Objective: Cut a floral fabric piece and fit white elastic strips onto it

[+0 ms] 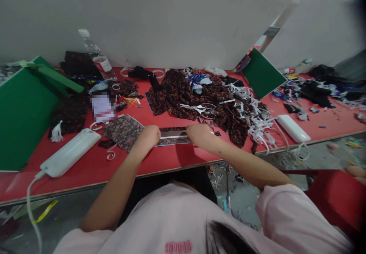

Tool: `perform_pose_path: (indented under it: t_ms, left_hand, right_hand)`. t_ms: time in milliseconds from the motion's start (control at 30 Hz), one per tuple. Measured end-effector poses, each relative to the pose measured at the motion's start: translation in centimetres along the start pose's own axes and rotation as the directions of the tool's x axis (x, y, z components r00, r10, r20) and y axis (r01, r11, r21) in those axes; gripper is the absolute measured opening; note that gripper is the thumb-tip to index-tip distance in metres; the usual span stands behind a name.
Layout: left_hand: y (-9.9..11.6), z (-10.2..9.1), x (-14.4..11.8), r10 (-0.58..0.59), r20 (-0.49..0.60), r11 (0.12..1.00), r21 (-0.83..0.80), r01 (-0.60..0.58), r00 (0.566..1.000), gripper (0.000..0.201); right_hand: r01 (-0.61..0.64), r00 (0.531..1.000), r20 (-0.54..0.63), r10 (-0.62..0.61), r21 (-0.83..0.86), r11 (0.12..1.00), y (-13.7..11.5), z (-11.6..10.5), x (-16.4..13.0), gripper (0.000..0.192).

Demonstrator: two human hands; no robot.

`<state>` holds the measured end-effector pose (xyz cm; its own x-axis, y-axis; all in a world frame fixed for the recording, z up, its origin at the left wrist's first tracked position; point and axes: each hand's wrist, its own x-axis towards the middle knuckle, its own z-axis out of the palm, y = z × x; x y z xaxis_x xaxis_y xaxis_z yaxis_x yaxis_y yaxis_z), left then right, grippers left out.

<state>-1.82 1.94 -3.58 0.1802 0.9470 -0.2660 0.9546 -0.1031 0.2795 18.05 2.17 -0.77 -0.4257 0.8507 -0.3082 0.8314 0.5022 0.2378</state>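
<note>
A narrow strip of dark floral fabric [173, 135] with a white band along it lies on the red table [160, 162] in front of me. My left hand [148, 136] presses on the strip's left end, fingers curled down. At the strip's right end my right hand [200, 133] holds it the same way. Just beyond the strip, silver scissors [201, 109] rest on a heap of dark red-flowered cloth [185, 94]. Another floral piece [123, 130] lies to the left of my left hand.
A white power bank [70, 153] with a cable sits left, another [293, 128] right. White strip scraps [254, 113] pile up right of the cloth. A water bottle [95, 54], green boards [23, 109] [263, 73] and a white partition [171, 18] stand behind. A red chair [337, 197] is at the right.
</note>
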Motion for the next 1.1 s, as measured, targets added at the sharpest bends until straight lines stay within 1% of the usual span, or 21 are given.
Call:
perform_pose_path:
  t_ms: [333,533,700,833,967,1100]
  left_hand:
    - [0.3,-0.2,-0.2,-0.013,-0.005,1.000,0.006,0.013,1.000,0.024]
    - [0.4,-0.3,-0.3,-0.004,-0.007,1.000,0.020,0.004,1.000,0.024]
    - [0.4,-0.2,-0.3,0.002,-0.013,0.999,0.033,-0.001,1.000,0.024]
    - [0.4,-0.3,-0.2,-0.011,-0.005,0.999,0.051,0.011,1.000,0.024]
    - [0.9,-0.5,-0.1,-0.028,-0.002,0.997,0.078,0.028,1.000,0.023]
    - [2.0,-0.3,-0.1,-0.053,-0.030,0.993,0.102,0.055,0.998,0.025]
  right_hand:
    - [0.019,0.998,-0.059,-0.020,-0.015,1.000,0.0,0.6,0.2,0.029]
    - [0.005,0.997,-0.083,-0.006,-0.015,1.000,0.0,0.8,0.1,0.028]
    - [0.008,0.996,-0.084,-0.009,-0.013,1.000,0.0,0.5,-0.3,0.031]
    - [0.044,0.996,-0.080,-0.044,-0.003,0.999,0.1,0.1,-0.6,0.033]
    - [0.059,0.995,-0.077,-0.057,0.012,0.998,0.2,-0.2,-0.7,0.031]
    - [0.066,0.995,-0.079,-0.064,0.031,0.997,0.2,-0.2,-0.5,0.030]
